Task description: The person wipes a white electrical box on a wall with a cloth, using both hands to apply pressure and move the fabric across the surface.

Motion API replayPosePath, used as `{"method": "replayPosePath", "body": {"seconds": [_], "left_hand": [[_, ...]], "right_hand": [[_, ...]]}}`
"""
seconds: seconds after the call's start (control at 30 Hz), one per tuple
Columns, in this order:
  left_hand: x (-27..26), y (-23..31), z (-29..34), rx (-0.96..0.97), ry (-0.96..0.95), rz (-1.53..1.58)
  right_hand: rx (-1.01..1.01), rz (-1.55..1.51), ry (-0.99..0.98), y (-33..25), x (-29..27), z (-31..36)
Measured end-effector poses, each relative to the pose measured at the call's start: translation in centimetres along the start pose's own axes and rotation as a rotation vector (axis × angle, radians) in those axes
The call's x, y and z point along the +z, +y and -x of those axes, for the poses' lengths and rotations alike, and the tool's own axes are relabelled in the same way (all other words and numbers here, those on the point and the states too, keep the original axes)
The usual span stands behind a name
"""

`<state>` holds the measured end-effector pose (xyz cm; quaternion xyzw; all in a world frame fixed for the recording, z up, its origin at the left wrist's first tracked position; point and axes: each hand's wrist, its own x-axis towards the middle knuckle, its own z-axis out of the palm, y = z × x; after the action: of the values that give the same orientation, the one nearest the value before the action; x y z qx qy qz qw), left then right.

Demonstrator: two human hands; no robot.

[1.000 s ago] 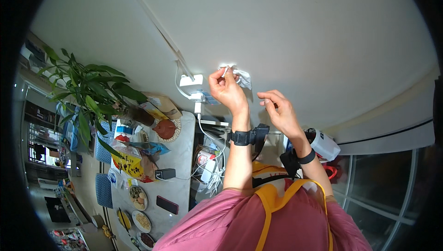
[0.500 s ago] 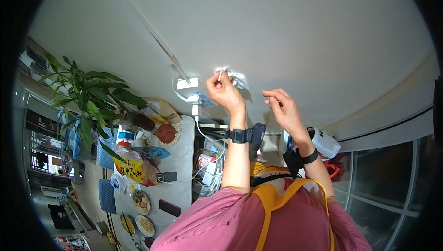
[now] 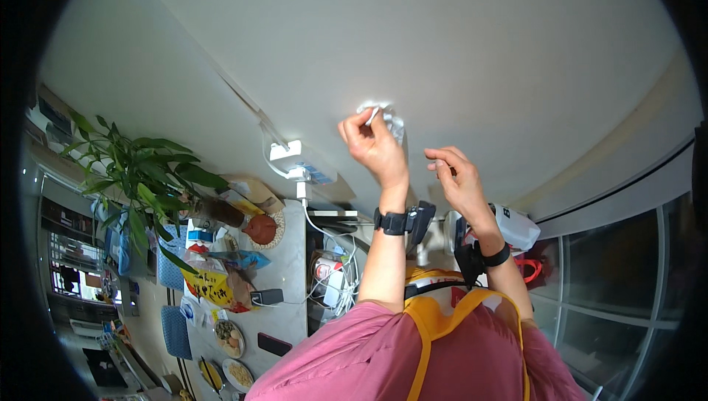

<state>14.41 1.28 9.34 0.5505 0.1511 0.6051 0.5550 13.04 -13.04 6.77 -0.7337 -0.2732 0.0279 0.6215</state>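
Observation:
A crumpled white cloth or tissue [image 3: 395, 122] is pinched in my left hand [image 3: 377, 149], pressed against the pale wall [image 3: 479, 47]. My fingers cover part of it. To the right, my right hand [image 3: 459, 181] hovers apart from the wall with loosely curled fingers and nothing visible in it. Left of my left hand, a white plug adapter [image 3: 286, 154] sits on the wall with a white cable [image 3: 310, 213] running down from it. Black straps with small devices circle both my wrists.
At the left stands a marble-look table [image 3: 284, 320] with plates of food [image 3: 230, 338], a phone [image 3: 274, 343], a yellow snack bag [image 3: 208, 287] and a leafy plant [image 3: 140, 172]. Tangled cables [image 3: 343, 290] fill a shelf beside it. Dark window panes [image 3: 612, 275] lie at the right.
My left hand has moved right along the wall with the white cloth or tissue. My right hand stays nearly in place, and the view has shifted slightly.

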Motion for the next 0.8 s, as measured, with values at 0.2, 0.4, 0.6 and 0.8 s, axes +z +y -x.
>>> {"method": "replayPosePath", "body": {"seconds": [0.2,0.4,0.6,0.8], "left_hand": [[0.8,2.0,-0.8,-0.067,0.006,-0.097],[0.0,1.1,-1.1,0.056,-0.029,-0.037],[-1.0,0.6,-3.4,0.107,0.025,-0.169],[-0.9,6.3,-11.9,0.156,0.108,-0.032]], "right_hand": [[0.01,0.015,0.037,0.4,-1.2,0.2],[-0.028,0.008,-0.019,0.2,0.2,-0.1],[-0.023,0.009,-0.009,0.0,-0.1,0.0],[-0.019,0.009,-0.002,0.3,-0.3,-0.1]]}}
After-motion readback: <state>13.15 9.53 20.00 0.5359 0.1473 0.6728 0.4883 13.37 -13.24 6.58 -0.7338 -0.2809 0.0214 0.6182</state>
